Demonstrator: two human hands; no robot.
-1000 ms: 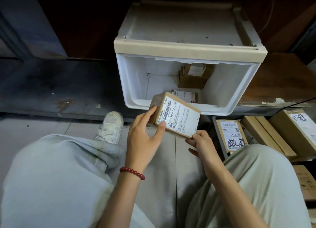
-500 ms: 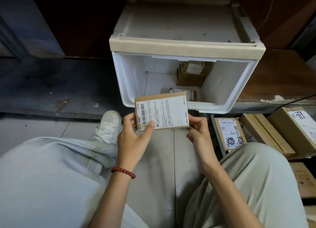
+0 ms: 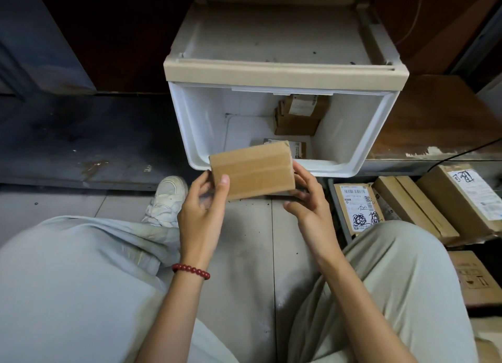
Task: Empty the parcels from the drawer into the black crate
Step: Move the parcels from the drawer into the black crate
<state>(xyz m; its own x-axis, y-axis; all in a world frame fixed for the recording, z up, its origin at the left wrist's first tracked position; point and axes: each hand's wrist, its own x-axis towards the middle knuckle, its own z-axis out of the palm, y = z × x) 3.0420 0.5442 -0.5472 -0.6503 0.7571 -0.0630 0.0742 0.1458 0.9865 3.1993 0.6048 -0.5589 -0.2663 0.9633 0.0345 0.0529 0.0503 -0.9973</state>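
A small brown cardboard parcel (image 3: 252, 169) is held in front of the white drawer's (image 3: 372, 134) front rim, its plain taped side facing me. My left hand (image 3: 202, 213) grips its left end, thumb on the face. My right hand (image 3: 309, 202) holds its right end with curled fingers. Inside the drawer, a brown parcel with a white label (image 3: 298, 115) leans at the back and a flat one (image 3: 297, 147) lies on the bottom, partly hidden. The black crate (image 3: 332, 199) stands to the right, holding several labelled parcels (image 3: 357, 207); my right knee covers its near part.
The drawer sticks out from a beige cabinet top (image 3: 282, 74) over a dark ledge (image 3: 81, 139). My white shoe (image 3: 167, 199) sits on the grey tiled floor (image 3: 244, 254) left of my hands. More cardboard boxes (image 3: 478, 278) lie at the far right. A black cable (image 3: 461, 153) crosses the wooden shelf.
The parcel has been turned over between both hands: its labelled face showed before, and now the plain taped side faces me. It stays in front of the drawer.
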